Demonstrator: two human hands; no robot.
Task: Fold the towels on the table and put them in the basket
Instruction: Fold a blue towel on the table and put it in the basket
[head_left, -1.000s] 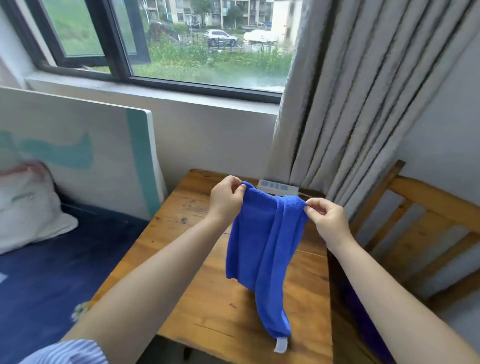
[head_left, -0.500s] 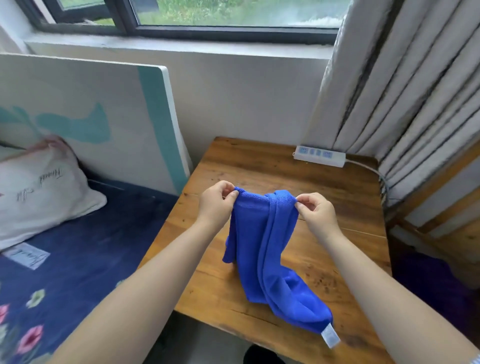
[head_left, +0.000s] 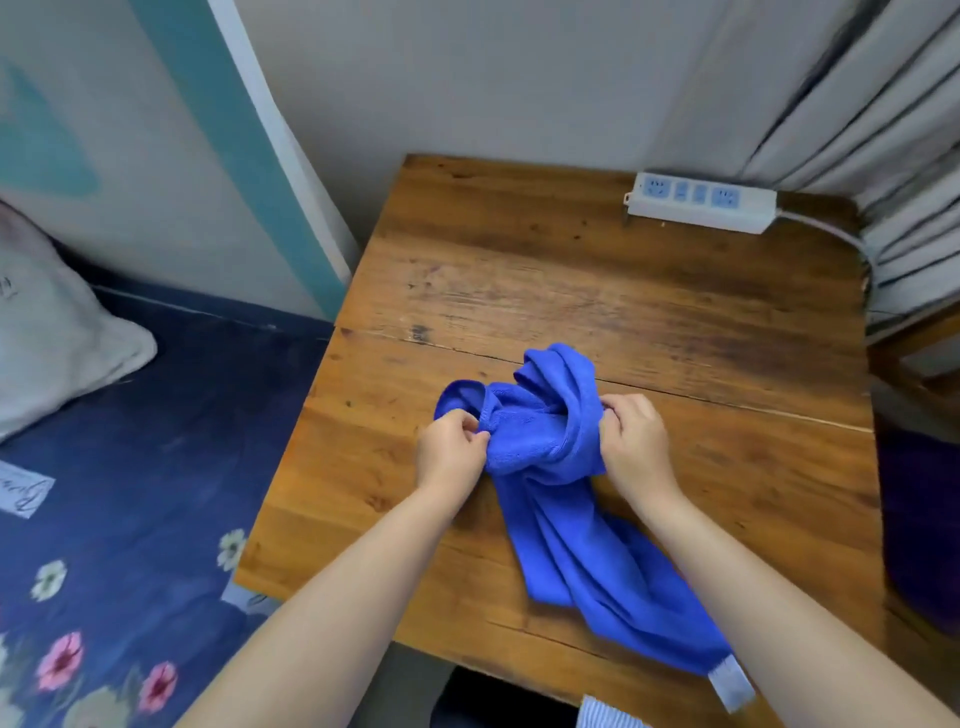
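Note:
A blue towel (head_left: 576, 540) lies bunched on the wooden table (head_left: 571, 280), its lower end trailing toward the table's near right corner, where a white label shows. My left hand (head_left: 452, 452) pinches the towel's upper left edge. My right hand (head_left: 631, 441) grips the upper right edge. Both hands sit low over the tabletop, with the towel's top gathered between them. No basket is in view.
A white power strip (head_left: 701, 201) with its cable lies at the table's far right. Grey curtains (head_left: 872, 104) hang behind it. A bed with a dark blue floral cover (head_left: 130, 493) and a white pillow (head_left: 47, 332) stands left of the table. A wooden chair (head_left: 919, 358) is at the right.
Both hands have come down with the towel from hanging in the air to lying on the table. The view has tilted downward; the window is out of sight.

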